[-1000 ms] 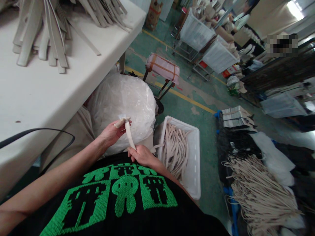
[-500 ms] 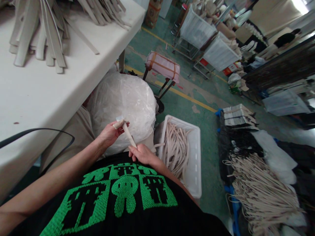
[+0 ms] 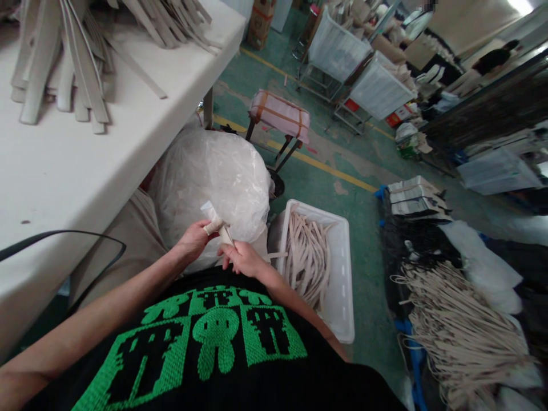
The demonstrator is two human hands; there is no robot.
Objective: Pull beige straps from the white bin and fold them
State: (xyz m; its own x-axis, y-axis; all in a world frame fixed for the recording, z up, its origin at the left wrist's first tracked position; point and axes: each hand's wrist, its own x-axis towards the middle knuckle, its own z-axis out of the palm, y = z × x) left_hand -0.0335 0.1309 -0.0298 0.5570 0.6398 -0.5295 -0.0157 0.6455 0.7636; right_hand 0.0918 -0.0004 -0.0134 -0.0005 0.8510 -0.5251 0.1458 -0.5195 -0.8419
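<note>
My left hand (image 3: 194, 240) is closed on a short beige strap (image 3: 226, 234) in front of my waist. A small white piece (image 3: 207, 208) sticks out past its fingertips; I cannot tell whether it is part of the strap. A beige wrapped bit (image 3: 213, 224) shows at the left fingertips. My right hand (image 3: 245, 258) pinches the strap's near end, close to the left hand. Just beyond both hands lies a large bulging clear plastic bag (image 3: 226, 165). To the right stands a white plastic bin (image 3: 340, 274) holding many long beige strips (image 3: 306, 251).
A white-covered table (image 3: 85, 177) on the left carries piles of beige strips (image 3: 75, 63). A padded stool (image 3: 280, 113) stands ahead. Bundled cords (image 3: 462, 325) lie on a pallet at right. Wheeled bins (image 3: 338, 48) and people are farther back.
My hands have come closer together, the right moving up along the strap. Less strap shows between them now, and the white piece stands out more beyond the left fingers.
</note>
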